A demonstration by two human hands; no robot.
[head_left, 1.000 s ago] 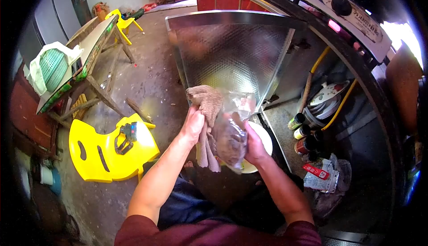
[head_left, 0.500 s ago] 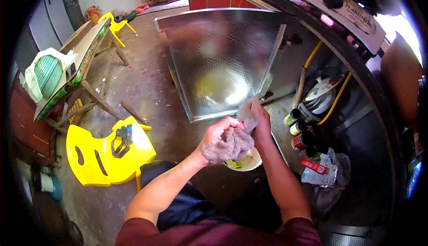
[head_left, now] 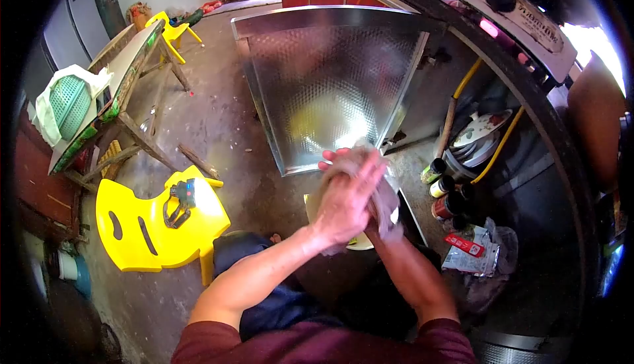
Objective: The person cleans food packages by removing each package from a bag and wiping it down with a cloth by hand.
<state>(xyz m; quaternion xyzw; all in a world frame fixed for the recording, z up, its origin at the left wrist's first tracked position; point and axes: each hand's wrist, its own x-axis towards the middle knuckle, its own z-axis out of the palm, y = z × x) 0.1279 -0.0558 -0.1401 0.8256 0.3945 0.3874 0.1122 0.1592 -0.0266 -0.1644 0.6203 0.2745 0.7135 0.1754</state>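
Note:
A damp-looking grey-brown cloth (head_left: 388,200) is bunched between my two hands, above a pale basin (head_left: 360,242) on the floor. My left hand (head_left: 343,207) lies over the cloth with its fingers stretched along it, pressing it against the other hand. Behind the cloth, my right hand (head_left: 335,155) is mostly hidden; reddish fingertips show past its upper left side. Just beyond the hands, a shiny metal panel (head_left: 323,100) with a dimpled surface and raised frame leans upright. The cloth covers much of the basin.
A yellow chair (head_left: 148,229) at left carries a black strapped device (head_left: 179,202). Jars (head_left: 441,187) and foil packets (head_left: 472,252) sit on the floor at right, under a counter with a stove (head_left: 505,17). A wooden-legged table (head_left: 109,110) holds a green basket (head_left: 69,106).
The cloth was balled in my left hand and stretched toward my right. Now it is spread between both hands, and my left hand has shifted right, flattening over it.

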